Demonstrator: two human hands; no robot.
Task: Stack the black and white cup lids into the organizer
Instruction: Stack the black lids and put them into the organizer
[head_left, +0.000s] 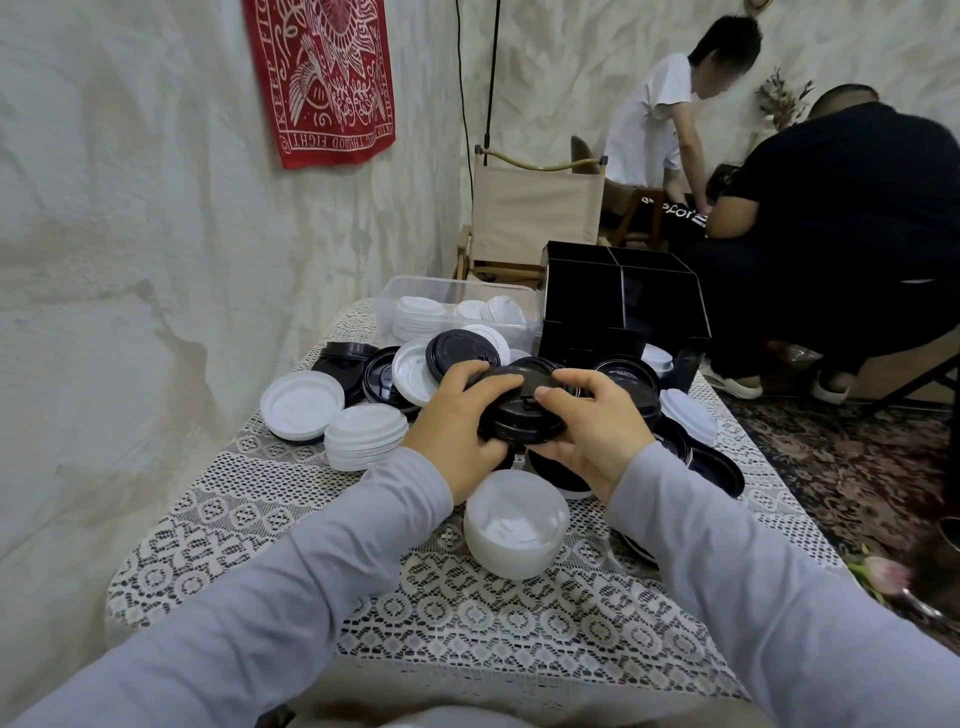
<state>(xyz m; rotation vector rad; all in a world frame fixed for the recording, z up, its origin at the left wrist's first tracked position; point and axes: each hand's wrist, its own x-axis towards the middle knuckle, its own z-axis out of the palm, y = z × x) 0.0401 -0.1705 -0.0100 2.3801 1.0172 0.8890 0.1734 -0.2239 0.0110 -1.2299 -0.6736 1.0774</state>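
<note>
Left hand (457, 415) and right hand (597, 431), fingers (566, 387) clamped, hold a stack of black round plastic lids (519, 410) above the lace-covered bench (467, 623), whose near edge shows bare lace. At the far edge a clear plastic tub (410, 291) holds white lids (421, 317), beside the black compartmented organizer (623, 296).

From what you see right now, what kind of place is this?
Probably a small cafe's back corner, though I cannot be sure: a lace-covered table piled with takeaway cup lids, a black organizer, and a canvas folding chair.
</note>
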